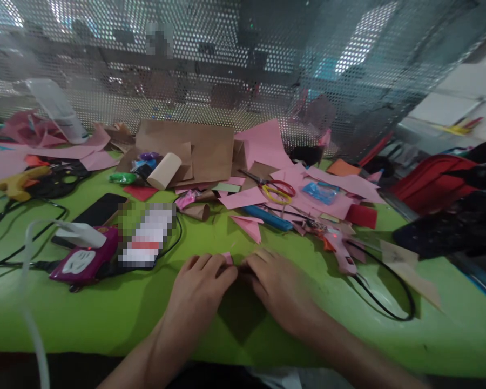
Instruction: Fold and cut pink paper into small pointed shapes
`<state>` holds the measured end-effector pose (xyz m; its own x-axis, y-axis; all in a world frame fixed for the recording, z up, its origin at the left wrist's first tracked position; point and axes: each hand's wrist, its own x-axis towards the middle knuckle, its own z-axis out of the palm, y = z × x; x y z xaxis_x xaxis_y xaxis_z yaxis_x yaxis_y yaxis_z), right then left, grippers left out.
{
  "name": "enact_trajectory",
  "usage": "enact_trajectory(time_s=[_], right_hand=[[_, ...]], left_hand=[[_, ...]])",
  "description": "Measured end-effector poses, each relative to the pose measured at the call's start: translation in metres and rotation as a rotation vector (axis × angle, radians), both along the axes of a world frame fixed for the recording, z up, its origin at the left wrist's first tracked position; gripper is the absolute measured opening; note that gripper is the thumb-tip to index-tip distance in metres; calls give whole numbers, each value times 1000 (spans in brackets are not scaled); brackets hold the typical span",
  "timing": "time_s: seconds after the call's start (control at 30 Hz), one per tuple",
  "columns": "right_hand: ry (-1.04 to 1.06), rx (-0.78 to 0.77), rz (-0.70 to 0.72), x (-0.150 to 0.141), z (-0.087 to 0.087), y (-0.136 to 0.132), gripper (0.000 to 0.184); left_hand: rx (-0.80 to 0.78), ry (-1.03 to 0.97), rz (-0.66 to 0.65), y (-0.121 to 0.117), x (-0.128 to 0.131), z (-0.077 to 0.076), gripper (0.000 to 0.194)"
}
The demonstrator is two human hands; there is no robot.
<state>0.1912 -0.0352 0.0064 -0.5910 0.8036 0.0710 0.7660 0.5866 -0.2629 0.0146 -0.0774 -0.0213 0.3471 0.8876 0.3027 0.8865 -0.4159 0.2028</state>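
Low over the green table point(186, 324), my left hand point(200, 281) is closed in a pinch on a small piece of pink paper point(227, 257), of which only a bit shows above the fingers. My right hand point(277, 283) is right beside it, its fingers bent and its fingertips close to the left thumb. Whatever the right fingers hold is hidden. Just beyond my hands lies a folded pink paper triangle point(248, 227). A pink glue gun point(340, 251) with a black cord rests to the right of my right hand.
Scissors point(276, 190) and a blue stick-like tool point(267, 217) lie among paper scraps. At left are a purple power socket point(85, 256) with a white charger, a dark phone point(101, 209), and a yellow glue gun point(20, 183). A perforated metal panel point(210, 65) rises behind.
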Motion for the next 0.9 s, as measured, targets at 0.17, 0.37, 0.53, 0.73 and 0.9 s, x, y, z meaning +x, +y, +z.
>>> enact_trajectory(time_s=[0.17, 0.37, 0.53, 0.73, 0.9], right_hand=[[59, -79, -4, -1, 1, 0, 10], [62, 24, 25, 3, -6, -3, 12], [36, 114, 126, 10, -9, -6, 9], [-7, 129, 142, 13, -9, -6, 16], [-10, 210, 162, 11, -12, -7, 13]], left_hand=[[68, 11, -61, 0, -1, -6, 26], [13, 8, -58, 2, 0, -5, 28], [2, -15, -35, 2, 0, -6, 27], [-5, -29, -29, 1, 1, -5, 25], [6, -1, -20, 1, 0, -5, 27]])
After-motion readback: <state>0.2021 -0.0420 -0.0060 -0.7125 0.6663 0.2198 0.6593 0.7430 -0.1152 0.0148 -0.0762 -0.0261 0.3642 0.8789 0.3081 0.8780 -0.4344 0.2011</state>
